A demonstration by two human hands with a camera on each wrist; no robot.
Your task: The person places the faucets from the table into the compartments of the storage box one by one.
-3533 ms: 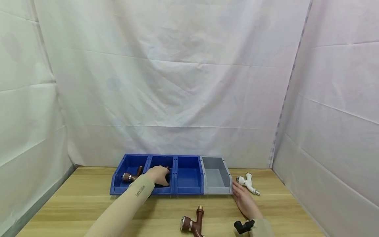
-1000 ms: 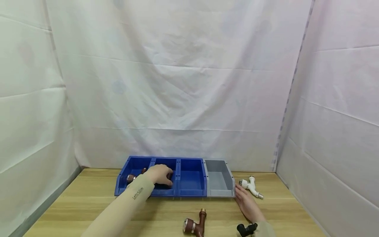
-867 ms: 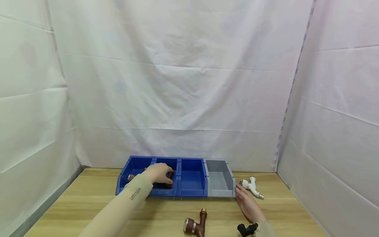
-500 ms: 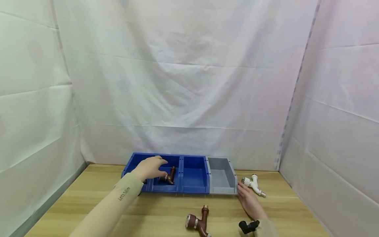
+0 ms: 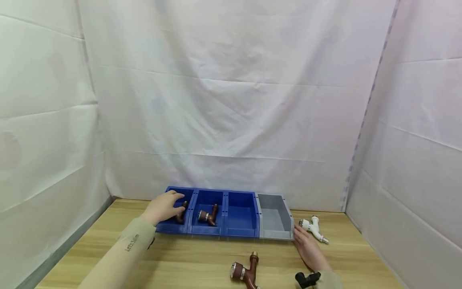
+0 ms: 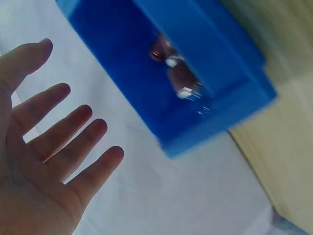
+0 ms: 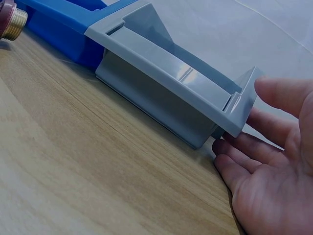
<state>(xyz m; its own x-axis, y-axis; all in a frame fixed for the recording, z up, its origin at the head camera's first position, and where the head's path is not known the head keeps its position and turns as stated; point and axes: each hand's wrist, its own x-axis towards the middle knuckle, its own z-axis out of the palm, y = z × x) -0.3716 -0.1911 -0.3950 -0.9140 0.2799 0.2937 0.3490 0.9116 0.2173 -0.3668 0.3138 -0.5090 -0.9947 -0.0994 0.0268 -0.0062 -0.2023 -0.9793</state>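
Head view showed me the left hand point(image 5: 163, 206) over the leftmost blue bin point(image 5: 171, 228), its fingers spread and the thumb well apart from them. The first brown tap point(image 5: 180, 216) lay inside that bin, partly hidden from me by the hand. From the left wrist I saw the palm and five parted fingers; the tap there was blurred.

One compartment over, the second brown tap point(image 5: 208, 217) lay on the floor of the middle-left blue bin point(image 5: 203, 230), its round knob to the left. Next in the row came another blue bin point(image 5: 241, 232), then the gray bin point(image 5: 277, 234) at the right end.

My right wrist feed had the right hand point(image 5: 309, 249) relaxed and fairly wide, fingertips touching the gray bin's outer side, thumb tip at its upper corner. The white tap point(image 5: 315, 229) rested on the surface point(image 5: 187, 261) just beyond that hand. In front of the bins lay the third brown tap point(image 5: 249, 273), brass thread pointing toward the row, its near end cut off by my view. White cloth point(image 5: 231, 120) hung behind everything.
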